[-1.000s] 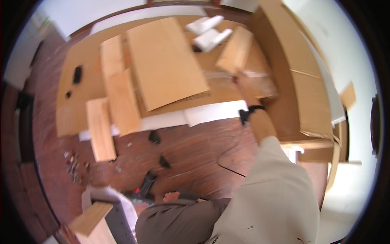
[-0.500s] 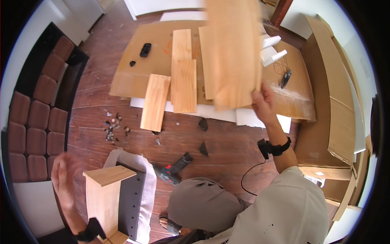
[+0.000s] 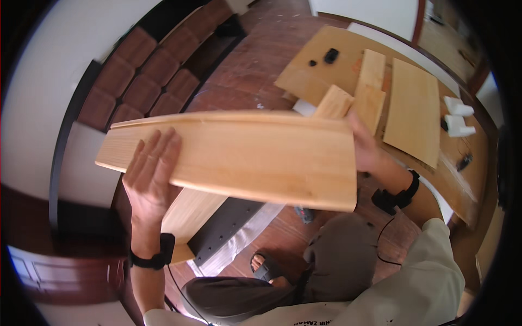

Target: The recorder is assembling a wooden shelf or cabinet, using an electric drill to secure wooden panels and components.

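A long light-wood board (image 3: 261, 157) is held up crosswise in front of me, a groove running along its far edge. My left hand (image 3: 149, 179) has its fingers laid over the board's face near the left end; its thumb is hidden. At the right end my right hand (image 3: 365, 142) grips the edge, partly behind the wood. Below the board stands a partly joined wooden piece (image 3: 196, 213) beside a dark panel (image 3: 223, 228) with a row of holes, on a pale wrap (image 3: 244, 242). The board covers much of it.
A power drill (image 3: 304, 214) lies on the floor near my knee, mostly hidden. Flat cardboard (image 3: 310, 60) at the far right carries a wide board (image 3: 411, 108), narrower boards (image 3: 371, 81) and white foam pieces (image 3: 459, 125). A brown-cushioned seat (image 3: 138, 92) stands at the left.
The board has swung from above the cardboard toward the left, over the partly joined piece. My left hand has come onto its left end. The view has turned left.
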`<state>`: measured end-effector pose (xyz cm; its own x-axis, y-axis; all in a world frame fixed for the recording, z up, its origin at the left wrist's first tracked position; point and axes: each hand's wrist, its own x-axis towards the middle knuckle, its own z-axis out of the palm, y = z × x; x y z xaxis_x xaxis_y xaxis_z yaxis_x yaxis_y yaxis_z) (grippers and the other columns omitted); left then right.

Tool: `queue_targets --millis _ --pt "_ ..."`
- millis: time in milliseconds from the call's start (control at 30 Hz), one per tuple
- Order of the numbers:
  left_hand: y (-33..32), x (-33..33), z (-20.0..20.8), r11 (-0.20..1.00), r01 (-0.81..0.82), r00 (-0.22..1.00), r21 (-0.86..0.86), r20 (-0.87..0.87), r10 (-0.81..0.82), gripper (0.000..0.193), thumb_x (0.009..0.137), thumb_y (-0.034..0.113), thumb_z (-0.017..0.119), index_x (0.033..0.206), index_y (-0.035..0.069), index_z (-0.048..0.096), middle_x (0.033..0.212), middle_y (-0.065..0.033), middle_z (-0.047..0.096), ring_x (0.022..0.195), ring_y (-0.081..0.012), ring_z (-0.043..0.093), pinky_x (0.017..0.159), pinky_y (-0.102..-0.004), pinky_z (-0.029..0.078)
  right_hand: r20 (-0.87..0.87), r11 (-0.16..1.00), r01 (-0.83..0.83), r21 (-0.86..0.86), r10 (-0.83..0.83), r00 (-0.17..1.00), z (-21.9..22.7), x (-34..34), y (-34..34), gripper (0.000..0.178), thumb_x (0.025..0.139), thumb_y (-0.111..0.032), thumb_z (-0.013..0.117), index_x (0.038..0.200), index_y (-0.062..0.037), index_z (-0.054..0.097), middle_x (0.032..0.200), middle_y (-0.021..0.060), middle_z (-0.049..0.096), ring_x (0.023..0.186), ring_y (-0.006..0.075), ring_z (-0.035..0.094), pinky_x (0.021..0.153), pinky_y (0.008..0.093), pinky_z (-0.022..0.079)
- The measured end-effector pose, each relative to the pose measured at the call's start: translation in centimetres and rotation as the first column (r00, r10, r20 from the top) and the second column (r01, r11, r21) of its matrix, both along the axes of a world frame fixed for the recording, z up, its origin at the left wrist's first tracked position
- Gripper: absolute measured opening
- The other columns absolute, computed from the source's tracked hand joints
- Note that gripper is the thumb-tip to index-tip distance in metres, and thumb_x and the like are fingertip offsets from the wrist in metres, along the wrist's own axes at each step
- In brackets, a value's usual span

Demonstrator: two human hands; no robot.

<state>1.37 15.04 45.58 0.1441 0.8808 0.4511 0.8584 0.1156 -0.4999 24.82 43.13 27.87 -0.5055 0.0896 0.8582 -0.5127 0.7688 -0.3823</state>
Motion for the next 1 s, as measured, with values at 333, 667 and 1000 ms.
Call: queue_targets --millis 333,667,1000 --pt "-16.9 -7.0 4.3 0.366 -0.553 0.631 0.748 0.663 -0.402 0.048 0.087 0.032 0.075 0.112 -0.006 0.061 0.104 -0.0147 0.067 0.088 -0.0251 0.067 0.069 -0.0326 0.058 0.407 0.482 -0.014 -0.876 0.755 0.514 1.3 -5.3 -4.8 0.038 0.101 -0.028 0.049 0.13 -0.0027 0.052 0.083 0.0096 0.067 0.079 0.0164 0.066 0.071 0.0289 0.052" --pt "-19.7 -5.9 -17.7 -0.143 -0.964 0.242 0.224 0.522 -0.818 0.05 0.094 0.041 0.064 0.119 -0.002 0.058 0.112 -0.0122 0.063 0.096 -0.022 0.064 0.077 -0.0313 0.057 0.545 0.54 0.088 -0.837 0.837 0.05 0.0 -15.4 -14.4 0.056 0.103 -0.048 0.043 0.133 -0.0003 0.048 0.107 0.016 0.066 0.086 0.02 0.067 0.073 0.0311 0.054" --pt "-16.2 -2.7 -21.0 0.011 -0.969 0.09 0.248 0.394 -0.915 0.035 0.092 0.029 0.068 0.11 0.0 0.059 0.105 -0.0119 0.065 0.093 -0.0227 0.066 0.073 -0.0355 0.06 0.383 0.256 0.372 -0.892 0.866 0.321 -1.4 -18.3 -17.1 0.05 0.1 -0.043 0.053 0.12 0.0018 0.046 0.095 0.0196 0.067 0.074 0.0212 0.068 0.062 0.032 0.056"
